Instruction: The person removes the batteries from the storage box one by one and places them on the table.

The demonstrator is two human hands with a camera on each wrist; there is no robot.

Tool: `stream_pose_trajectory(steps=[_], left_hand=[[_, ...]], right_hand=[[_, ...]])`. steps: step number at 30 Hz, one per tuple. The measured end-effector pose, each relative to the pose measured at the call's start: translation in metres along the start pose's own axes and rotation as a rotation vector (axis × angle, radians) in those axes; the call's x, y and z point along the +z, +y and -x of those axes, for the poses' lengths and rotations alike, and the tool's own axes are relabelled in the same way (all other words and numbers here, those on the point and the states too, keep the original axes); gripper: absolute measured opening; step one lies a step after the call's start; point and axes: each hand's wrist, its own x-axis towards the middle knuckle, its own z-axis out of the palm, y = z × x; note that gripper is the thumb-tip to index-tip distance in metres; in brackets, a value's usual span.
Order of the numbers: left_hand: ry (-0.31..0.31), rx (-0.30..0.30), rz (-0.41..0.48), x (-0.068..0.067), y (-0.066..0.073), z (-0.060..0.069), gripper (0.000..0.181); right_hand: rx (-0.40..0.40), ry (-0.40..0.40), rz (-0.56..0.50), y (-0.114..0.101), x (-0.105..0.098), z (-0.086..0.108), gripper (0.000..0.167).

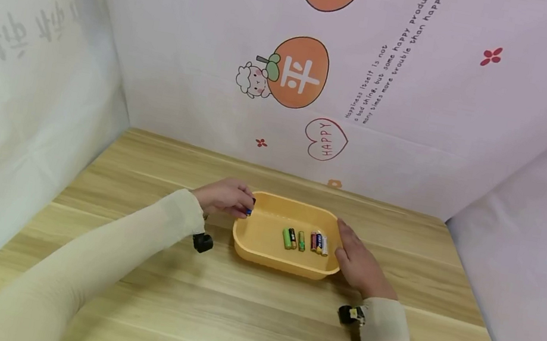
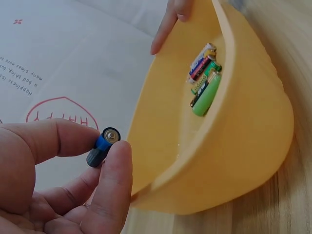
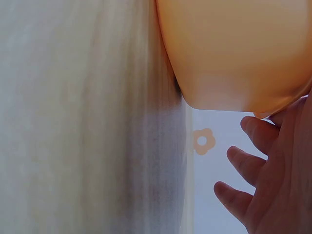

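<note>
Tray [image 1: 279,264] open from above: bare floor in the left half leaves room to come down, while batteries [image 1: 301,241] take up part of the right half and right hand [image 1: 358,260] blocks the right rim. Left hand [image 1: 228,196], pinching a battery [image 2: 103,145], obstructs the left rim near the back corner. Wide lane over the table [image 1: 228,314] between sleeves, narrowed by wrist cameras [image 1: 202,242]; behind, just a thin strip before the cloth [image 1: 398,173].
</note>
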Motion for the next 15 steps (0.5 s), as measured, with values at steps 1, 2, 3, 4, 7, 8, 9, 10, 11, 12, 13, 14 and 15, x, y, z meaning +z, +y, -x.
stream_pose_trajectory(steps=[1, 2, 3, 4, 7, 8, 9, 10, 11, 12, 13, 14, 15], left_hand=[[0.001, 0.004, -0.001, -0.002, -0.001, 0.0, 0.036], [0.0, 0.004, -0.001, -0.003, -0.003, 0.001, 0.036], [0.003, 0.004, 0.0, -0.004, -0.004, 0.001, 0.036], [0.01, 0.003, 0.001, -0.005, -0.005, 0.002, 0.036], [0.026, -0.004, 0.006, -0.008, -0.006, 0.003, 0.036], [0.03, -0.008, 0.007, -0.009, -0.006, 0.004, 0.036], [0.034, -0.009, 0.009, -0.009, -0.007, 0.004, 0.036], [0.034, -0.011, 0.012, -0.01, -0.007, 0.005, 0.036], [0.032, -0.014, 0.018, -0.011, -0.008, 0.005, 0.036], [0.031, -0.013, 0.022, -0.013, -0.008, 0.006, 0.036], [0.03, -0.013, 0.029, -0.014, -0.009, 0.007, 0.037], [0.032, -0.012, 0.032, -0.016, -0.01, 0.007, 0.037], [0.032, -0.007, 0.034, -0.018, -0.011, 0.008, 0.037]], right_hand=[[-0.003, 0.0, 0.001, 0.0, 0.0, 0.0, 0.06], [-0.007, 0.003, 0.002, 0.0, 0.0, 0.0, 0.06], [-0.009, 0.003, 0.004, 0.0, 0.0, -0.001, 0.06], [-0.011, 0.002, 0.007, 0.001, 0.0, -0.001, 0.06], [-0.004, -0.004, 0.002, 0.001, 0.001, -0.001, 0.06], [0.0, -0.008, 0.0, 0.0, 0.001, -0.001, 0.06], [0.001, -0.013, 0.002, 0.0, 0.001, -0.001, 0.06], [0.001, -0.014, 0.001, 0.001, 0.001, -0.001, 0.06], [0.003, -0.013, -0.004, 0.0, 0.001, 0.0, 0.06], [0.005, -0.012, -0.006, 0.0, 0.001, 0.0, 0.06], [0.004, -0.01, -0.006, 0.001, 0.0, 0.0, 0.06], [0.001, -0.009, -0.008, 0.001, 0.0, 0.0, 0.06], [-0.001, -0.008, -0.008, 0.001, 0.0, 0.0, 0.06]])
